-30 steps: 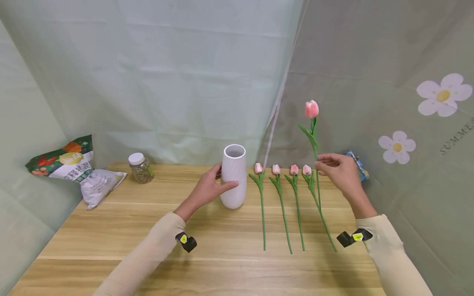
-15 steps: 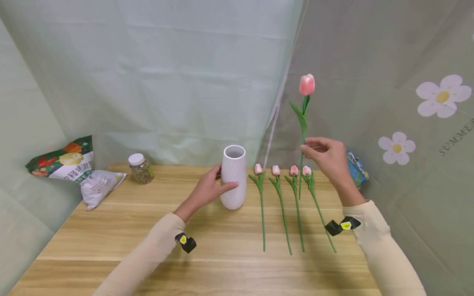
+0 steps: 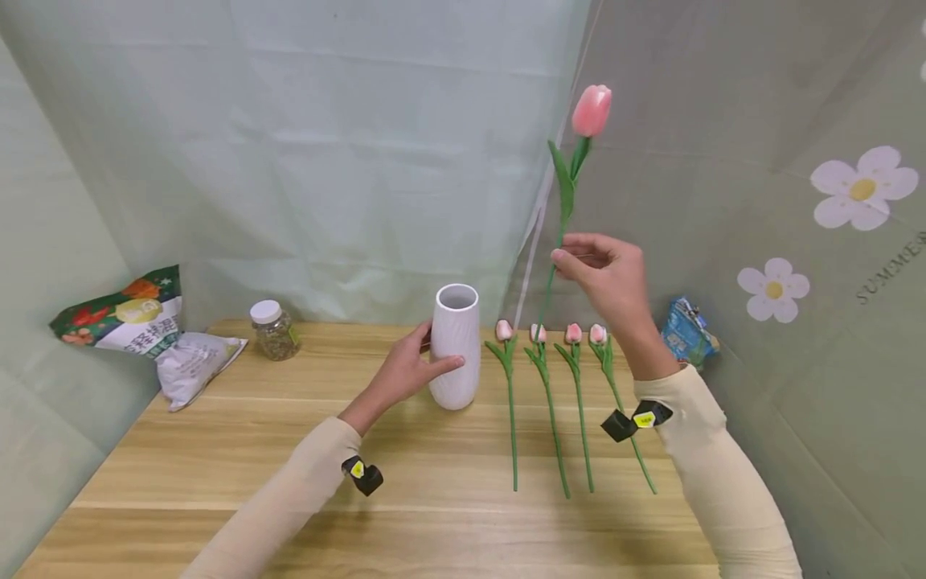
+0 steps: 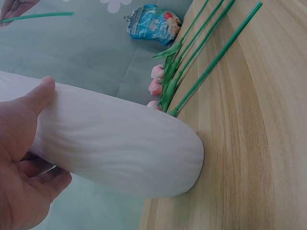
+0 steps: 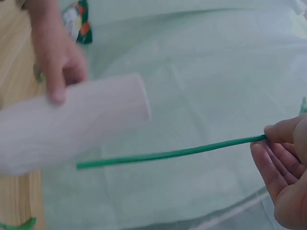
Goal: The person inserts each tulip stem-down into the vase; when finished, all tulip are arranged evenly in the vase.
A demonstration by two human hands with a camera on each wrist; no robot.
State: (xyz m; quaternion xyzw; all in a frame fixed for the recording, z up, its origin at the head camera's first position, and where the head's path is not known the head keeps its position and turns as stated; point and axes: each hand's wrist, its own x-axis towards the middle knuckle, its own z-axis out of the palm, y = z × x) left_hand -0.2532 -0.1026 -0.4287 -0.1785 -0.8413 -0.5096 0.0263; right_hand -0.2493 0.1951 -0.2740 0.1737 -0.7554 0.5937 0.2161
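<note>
A white ribbed vase [image 3: 454,354] stands upright on the wooden table. My left hand [image 3: 405,366] holds its left side, thumb across the front and fingers behind; the left wrist view shows the thumb [image 4: 41,96] on the vase wall. Between thumb and fingers my right hand [image 3: 608,273] pinches the green stem of a pink tulip [image 3: 592,111], bloom up, above the table's back edge. In the right wrist view the bare stem [image 5: 172,153] points toward the vase, its lower end apart from the rim. Several more tulips [image 3: 574,334] lie in a row right of the vase.
A lidded clear jar [image 3: 275,330] stands at the back left of the wooden table [image 3: 239,474]. Beside it, a green and white bag [image 3: 155,330] leans at the left edge. A blue packet [image 3: 687,331] sits at the back right. Cloth walls [image 3: 347,161] enclose the table.
My right hand has moved up and to the left, lifting the pinched tulip away from the row of lying tulips. My left hand and the vase have stayed in place.
</note>
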